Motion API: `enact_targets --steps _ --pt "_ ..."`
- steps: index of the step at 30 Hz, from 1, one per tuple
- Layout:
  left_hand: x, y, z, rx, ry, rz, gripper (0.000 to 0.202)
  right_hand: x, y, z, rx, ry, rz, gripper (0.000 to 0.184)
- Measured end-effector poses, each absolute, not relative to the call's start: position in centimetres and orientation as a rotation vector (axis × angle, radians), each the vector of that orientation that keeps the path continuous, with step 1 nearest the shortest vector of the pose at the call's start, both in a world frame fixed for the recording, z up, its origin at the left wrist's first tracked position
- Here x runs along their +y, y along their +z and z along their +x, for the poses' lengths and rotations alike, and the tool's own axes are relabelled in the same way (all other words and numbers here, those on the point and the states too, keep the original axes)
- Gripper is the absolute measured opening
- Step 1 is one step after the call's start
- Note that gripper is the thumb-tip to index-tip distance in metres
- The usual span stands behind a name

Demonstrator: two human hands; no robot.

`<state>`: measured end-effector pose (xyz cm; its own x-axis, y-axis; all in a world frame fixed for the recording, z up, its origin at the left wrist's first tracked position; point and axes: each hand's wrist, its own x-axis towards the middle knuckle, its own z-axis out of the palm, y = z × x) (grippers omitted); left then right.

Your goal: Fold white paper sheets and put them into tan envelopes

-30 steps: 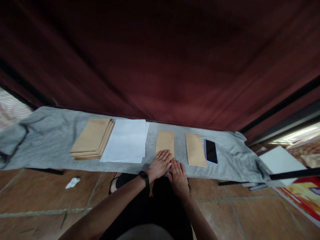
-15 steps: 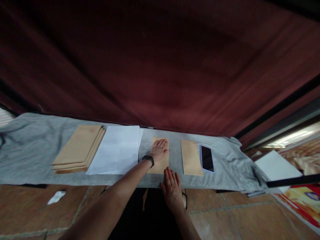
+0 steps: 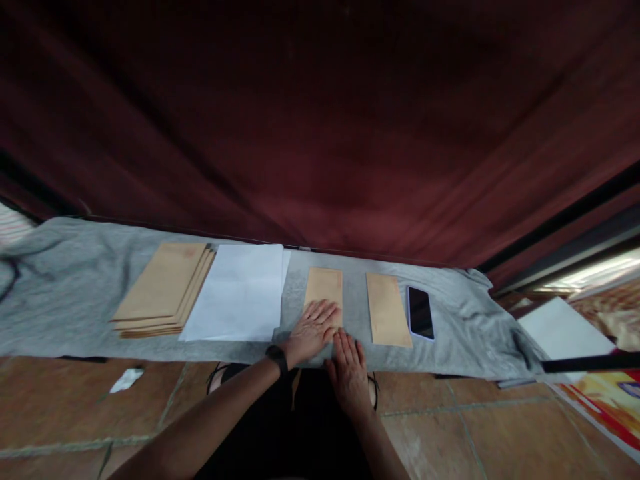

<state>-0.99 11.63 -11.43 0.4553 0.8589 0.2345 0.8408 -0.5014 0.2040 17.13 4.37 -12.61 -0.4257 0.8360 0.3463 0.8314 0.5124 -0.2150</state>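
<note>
A brown paper envelope (image 3: pixel 325 283) lies flat on the grey cloth in front of me. My left hand (image 3: pixel 313 325), with a dark band on its wrist, rests flat over the envelope's lower half and hides it. At the near right corner of that envelope lies my right hand (image 3: pixel 349 365), fingers stretched out and close to the left fingertips. To the right is a second brown envelope (image 3: pixel 389 310), which neither hand touches. Left of my hands are white paper sheets (image 3: pixel 237 293) and a stack of larger brown envelopes (image 3: pixel 157 283).
A phone (image 3: pixel 421 313) in a pale purple case lies right of the second envelope. The grey cloth (image 3: pixel 465 320) covers a long narrow surface against a dark red curtain (image 3: pixel 320 153). A white scrap (image 3: pixel 127 380) lies on the tiled floor.
My left hand has slid toward me down the envelope, uncovering its upper part. My right hand stays by the near corner. The view has shifted slightly.
</note>
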Motion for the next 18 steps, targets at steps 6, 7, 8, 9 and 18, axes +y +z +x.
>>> enact_targets --steps 6,7,8,9,18 --pt "5.3 -10.6 -3.0 1.502 0.420 2.743 0.052 4.2 -12.4 17.0 -2.364 -0.040 -1.389 0.057" --pt "4.9 -10.5 -3.1 1.508 0.414 2.752 0.053 4.2 -12.4 16.9 -2.363 -0.043 -1.400 0.056" --pt "4.7 -10.5 -3.2 1.514 0.413 2.757 0.054 4.1 -12.3 16.7 -2.359 -0.041 -1.414 0.054" --pt "4.6 -10.5 -3.2 1.520 0.414 2.758 0.054 4.1 -12.3 16.4 -2.352 -0.033 -1.425 0.052" --pt "4.1 -10.9 -3.3 1.513 0.422 2.755 0.060 3.1 -11.9 15.5 -2.359 0.017 -1.442 0.052"
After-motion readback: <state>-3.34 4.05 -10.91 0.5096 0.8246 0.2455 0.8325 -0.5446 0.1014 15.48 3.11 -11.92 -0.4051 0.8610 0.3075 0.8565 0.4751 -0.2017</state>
